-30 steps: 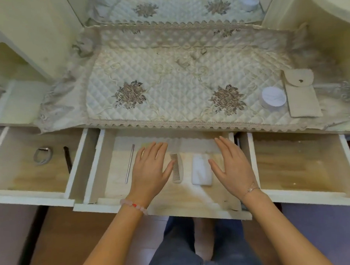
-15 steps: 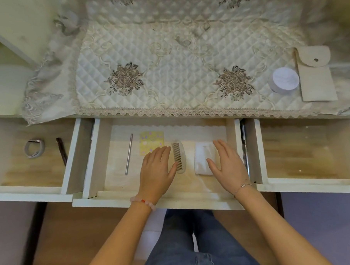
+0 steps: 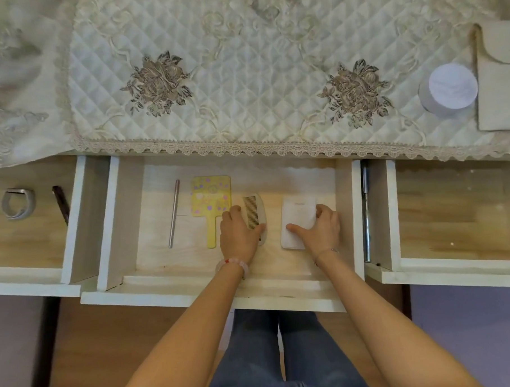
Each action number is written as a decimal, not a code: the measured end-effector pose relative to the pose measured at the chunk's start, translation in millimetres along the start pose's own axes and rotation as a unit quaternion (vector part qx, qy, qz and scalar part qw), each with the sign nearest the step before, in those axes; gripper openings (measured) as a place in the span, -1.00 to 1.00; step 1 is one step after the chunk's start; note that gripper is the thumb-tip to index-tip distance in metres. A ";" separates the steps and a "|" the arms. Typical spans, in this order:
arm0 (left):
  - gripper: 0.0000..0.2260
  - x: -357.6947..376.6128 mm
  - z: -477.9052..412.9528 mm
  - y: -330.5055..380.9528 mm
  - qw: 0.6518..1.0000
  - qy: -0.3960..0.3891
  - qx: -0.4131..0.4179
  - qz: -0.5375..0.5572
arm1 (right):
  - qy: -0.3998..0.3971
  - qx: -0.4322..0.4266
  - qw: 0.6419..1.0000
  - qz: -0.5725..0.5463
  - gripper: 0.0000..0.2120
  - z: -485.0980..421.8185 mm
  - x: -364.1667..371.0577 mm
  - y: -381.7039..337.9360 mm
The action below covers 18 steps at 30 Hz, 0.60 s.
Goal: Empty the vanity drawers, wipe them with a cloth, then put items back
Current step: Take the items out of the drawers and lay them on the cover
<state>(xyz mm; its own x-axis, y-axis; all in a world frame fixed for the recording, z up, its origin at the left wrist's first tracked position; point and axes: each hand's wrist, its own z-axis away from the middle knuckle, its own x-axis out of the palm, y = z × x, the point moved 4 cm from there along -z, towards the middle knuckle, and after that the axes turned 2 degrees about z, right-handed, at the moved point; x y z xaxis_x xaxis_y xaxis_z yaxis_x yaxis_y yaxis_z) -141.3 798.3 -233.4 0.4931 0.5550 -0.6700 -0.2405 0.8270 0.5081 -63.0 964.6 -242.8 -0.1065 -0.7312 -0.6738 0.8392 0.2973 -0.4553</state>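
Your hands are both in the middle drawer (image 3: 165, 298), which is pulled out toward you. Your left hand (image 3: 239, 235) is curled round the comb (image 3: 253, 211), fingers over its left side and thumb laid across its near end. Your right hand (image 3: 322, 228) grips the white case (image 3: 297, 215), thumb on its face and fingers hooked over its right edge. Comb and case lie flat on the drawer floor, side by side but apart. Just left of the comb lies the yellow hand mirror (image 3: 210, 198), handle toward you, and left of that the metal rod (image 3: 174, 213). The left drawer (image 3: 22, 241) is open too and holds a grey band (image 3: 17, 203) and a dark stick (image 3: 61, 204); the right drawer (image 3: 453, 214) is also open. On the quilted cover (image 3: 257, 76) at the far right, a white jar (image 3: 450, 86) sits just beside a beige pouch (image 3: 500, 80)
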 end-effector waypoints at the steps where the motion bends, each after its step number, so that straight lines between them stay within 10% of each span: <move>1: -0.44 1.1 -1.2 0.9 1.000 0.002 -0.004 -0.006 | 0.005 0.010 1.000 -0.007 -0.23 -1.3 1.4 -0.2; 18: -0.68 10.3 -4.5 0.5 0.994 -0.008 -0.058 0.088 | 0.011 0.087 0.995 -0.036 -0.37 -6.8 7.0 -1.7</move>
<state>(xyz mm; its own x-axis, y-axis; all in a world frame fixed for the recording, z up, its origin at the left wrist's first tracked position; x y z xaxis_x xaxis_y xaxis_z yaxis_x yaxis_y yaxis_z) -140.1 804.8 -242.4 0.4477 0.6917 -0.5667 -0.4191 0.7222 0.5504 -68.8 963.2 -250.7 -0.1792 -0.7320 -0.6573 0.9089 0.1325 -0.3954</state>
